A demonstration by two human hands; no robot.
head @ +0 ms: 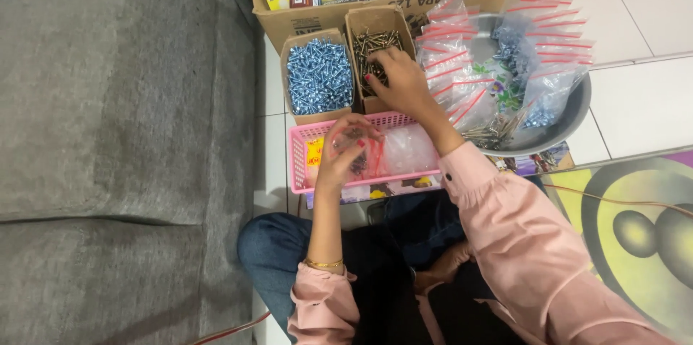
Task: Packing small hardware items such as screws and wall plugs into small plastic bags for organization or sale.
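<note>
the left hand (345, 149) holds a small clear bag (359, 157) closed in its fingers, above the pink basket (299, 154) that has more bags inside. the right hand (399, 81) is in the box of dark screws (375, 42), fingers curled down on them; i cannot tell if it grips any. just beside is a box of blue screws (319, 76), and a metal bowl (570, 118) holds filled bags.

There is one camera, and it sits on the person's head. It looks almost straight down at the floor from close up. The person's lap is at the near edge, a grey sofa (123, 136) fills the left, and a big cardboard box (404, 2) lies far.
</note>
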